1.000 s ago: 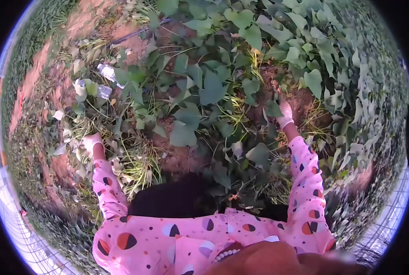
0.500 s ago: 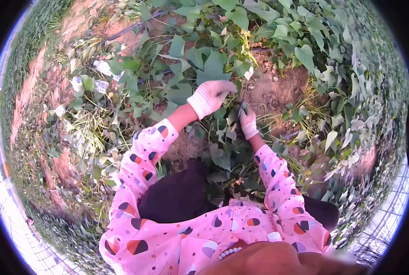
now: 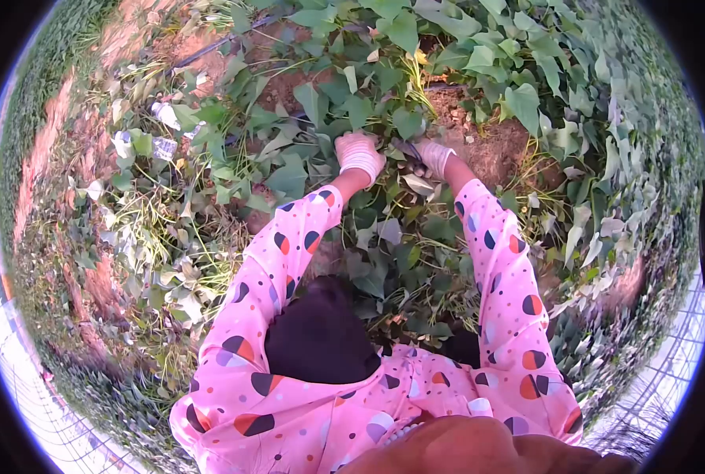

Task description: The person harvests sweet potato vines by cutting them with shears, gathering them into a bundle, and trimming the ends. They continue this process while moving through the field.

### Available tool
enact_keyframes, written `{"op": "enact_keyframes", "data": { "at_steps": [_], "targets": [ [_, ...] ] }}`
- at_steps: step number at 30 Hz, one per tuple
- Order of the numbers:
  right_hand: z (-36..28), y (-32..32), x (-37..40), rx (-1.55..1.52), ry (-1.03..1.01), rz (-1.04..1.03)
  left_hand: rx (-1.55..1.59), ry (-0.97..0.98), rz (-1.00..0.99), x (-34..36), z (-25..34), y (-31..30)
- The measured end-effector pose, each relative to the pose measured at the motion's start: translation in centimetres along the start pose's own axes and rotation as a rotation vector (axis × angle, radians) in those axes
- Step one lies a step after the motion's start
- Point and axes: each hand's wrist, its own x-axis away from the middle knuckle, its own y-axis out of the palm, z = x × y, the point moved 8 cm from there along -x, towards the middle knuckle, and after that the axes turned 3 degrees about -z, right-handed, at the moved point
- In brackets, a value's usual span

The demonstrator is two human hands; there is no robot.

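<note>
1. Logged at upper left, among leaves: a clear plastic bottle (image 3: pixel 165 115) and, just below it, crumpled clear plastic (image 3: pixel 164 148); markings too small to read, contents impossible to make out.
2. Recorded on the left hand (image 3: pixel 359 154), in a pale knitted glove: fingers curled together, sunk in heart-leaved vines (image 3: pixel 291 175); cannot tell whether clamped on a stem.
3. Recorded on the right hand (image 3: pixel 434 156), gloved likewise: fingers closed around a dark tool (image 3: pixel 408 150), pointing towards the left hand; tips and working end partly hidden.
4. Located between both hands, above pale, curled leaves: same tool.
5. Noted beyond the right hand: bare reddish soil (image 3: pixel 486 146).
</note>
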Motion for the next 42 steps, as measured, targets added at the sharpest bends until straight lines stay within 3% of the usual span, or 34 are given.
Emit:
{"op": "enact_keyframes", "data": {
  "at_steps": [3, 5, 6, 8, 9, 10, 11, 12, 13, 14, 15, 16, 17, 19, 20, 21, 22, 23, 24, 25, 26, 27, 29, 31, 32, 33, 34, 36, 38, 39, 41, 42],
  "targets": [
    [1.5, 0.1, -2.5, 0.020, 0.014, -0.018, 0.046, -0.013, 0.035, -0.3, -0.5, 0.3],
    [1.9, -1.0, -4.6, 0.204, -0.296, 0.189, 0.198, -0.031, 0.064, -0.6, -1.3, 0.2],
    [1.3, -0.6, -3.2, 0.575, -0.414, 0.262, 0.200, -0.033, 0.062, -0.4, -1.6, 0.2],
    [4.1, -0.5, -1.7, 0.784, -0.511, 0.443, 0.454, -0.050, 0.253, 0.6, -3.3, -1.5],
    [5.5, 0.2, 0.7, 0.965, -0.639, 0.593, 0.636, 0.016, 0.473, 2.2, -4.5, -3.3],
    [8.2, 0.8, 1.4, 1.012, -0.675, 0.617, 0.814, 0.082, 0.576, 3.2, -6.0, -4.4],
    [10.8, 1.6, 2.1, 1.056, -0.711, 0.644, 1.065, 0.022, 0.609, 4.7, -8.3, -5.4],
    [13.5, 2.2, 3.0, 1.017, -0.671, 0.602, 1.275, -0.036, 0.552, 5.3, -10.9, -5.6],
    [15.7, 3.2, 4.0, 0.978, -0.633, 0.560, 1.514, -0.083, 0.682, 7.8, -12.6, -8.7],
    [17.0, 3.8, 5.3, 0.767, -0.626, 0.556, 1.545, -0.026, 0.860, 9.4, -16.0, -11.0],
    [17.9, 4.3, 6.7, 0.555, -0.613, 0.546, 1.739, -0.167, 0.970, 12.3, -18.1, -14.2],
    [18.3, 4.5, 7.7, 0.455, -0.458, 0.511, 1.747, -0.245, 1.122, 14.6, -21.5, -16.3],
    [17.2, 4.3, 8.9, 0.448, -0.464, 0.508, 1.654, -0.090, 1.339, 16.7, -24.8, -18.9],
    [16.2, 3.0, 9.9, 0.232, -0.427, 0.520, 1.436, -0.004, 1.595, 21.9, -26.0, -24.2],
    [16.2, 2.2, 9.3, 0.170, -0.596, 0.577, 1.450, 0.069, 1.558, 23.0, -25.2, -25.6],
    [15.4, 1.2, 9.2, 0.297, -0.578, 0.640, 1.466, 0.141, 1.523, 23.7, -24.5, -26.3],
    [13.6, 1.1, 9.0, 0.533, -0.643, 0.679, 1.428, 0.250, 1.351, 23.0, -23.4, -26.5],
    [12.1, 1.2, 8.6, 0.772, -0.704, 0.715, 1.462, 0.186, 1.114, 21.6, -19.2, -26.1],
    [10.1, 0.7, 8.5, 0.777, -0.708, 0.719, 1.306, 0.154, 0.886, 20.1, -16.6, -24.6],
    [7.8, 0.8, 8.0, 0.743, -0.654, 0.580, 1.122, 0.046, 0.650, 18.0, -13.7, -22.5],
    [6.1, 0.8, 7.0, 0.707, -0.598, 0.442, 1.039, 0.086, 0.409, 16.3, -9.1, -20.4],
    [5.1, 0.3, 5.0, 0.831, -0.571, 0.443, 0.887, 0.131, 0.221, 14.3, -5.8, -17.9],
    [1.8, -0.7, 3.1, 0.874, -0.597, 0.428, 0.603, 0.415, 0.058, 9.8, -0.2, -11.9],
    [-1.4, -1.7, 2.3, 1.016, -0.724, 0.470, 0.519, 0.226, -0.042, 4.2, 1.0, -4.3],
    [-1.0, -4.0, 0.2, 0.921, -0.654, 0.503, 0.402, 0.145, -0.058, 2.8, 1.0, -3.0],
    [-1.2, -5.9, 0.4, 0.784, -0.428, 0.589, 0.288, 0.063, -0.074, 1.7, 0.5, -1.8],
    [-0.9, -6.6, -0.5, 0.773, -0.471, 0.605, 0.243, 0.020, 0.037, -0.1, -1.5, 0.7],
    [1.4, -7.8, -3.0, 0.770, -0.512, 0.621, 0.329, -0.009, 0.090, -0.3, -4.5, 1.5],
    [2.7, -6.1, -4.1, 0.989, -0.720, 0.618, 0.434, -0.046, 0.095, 0.1, -6.4, 1.8],
    [3.8, -6.0, -4.1, 0.980, -0.723, 0.617, 0.425, -0.047, 0.093, 0.2, -6.6, 1.4],
    [6.0, -3.8, -3.0, 1.243, -0.815, 0.626, 0.501, -0.070, 0.099, 0.6, -6.9, 1.1],
    [6.0, -3.2, -1.9, 1.198, -0.764, 0.610, 0.537, -0.037, 0.163, 0.4, -7.1, 1.1]
  ]
}}
